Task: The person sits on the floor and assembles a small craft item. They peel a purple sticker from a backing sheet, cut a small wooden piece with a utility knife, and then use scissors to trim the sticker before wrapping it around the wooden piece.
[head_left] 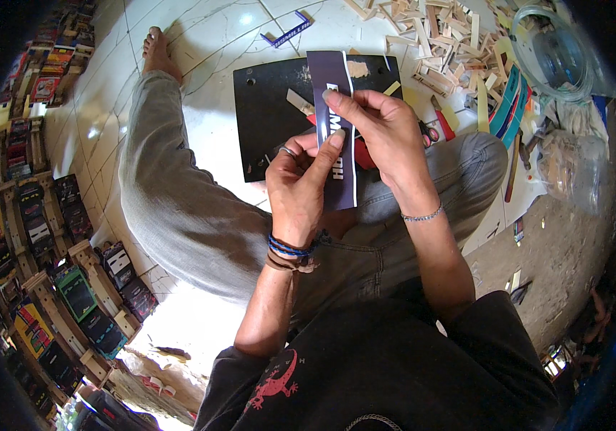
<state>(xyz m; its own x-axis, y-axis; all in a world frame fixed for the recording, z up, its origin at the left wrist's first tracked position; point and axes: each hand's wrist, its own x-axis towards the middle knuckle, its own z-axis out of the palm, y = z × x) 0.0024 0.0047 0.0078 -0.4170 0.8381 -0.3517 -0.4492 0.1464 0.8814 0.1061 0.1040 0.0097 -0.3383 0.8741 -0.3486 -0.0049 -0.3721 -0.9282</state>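
I sit on a tiled floor with one leg stretched out. Both hands hold a long dark purple printed strip (331,72) with a white edge, upright over my lap. My left hand (297,183) pinches its lower half, thumb and forefinger on the face. My right hand (387,133) grips its middle from the right, fingertips curled over the front. Under the strip lies a black board (268,108) with a small wooden piece (299,102) on it.
A heap of small wooden sticks (437,43) lies at the far right, beside a clear plastic jar (556,54) and red-handled scissors (434,133). Rows of finished small framed pieces (49,237) line the left. Another purple strip (290,30) lies on the tiles.
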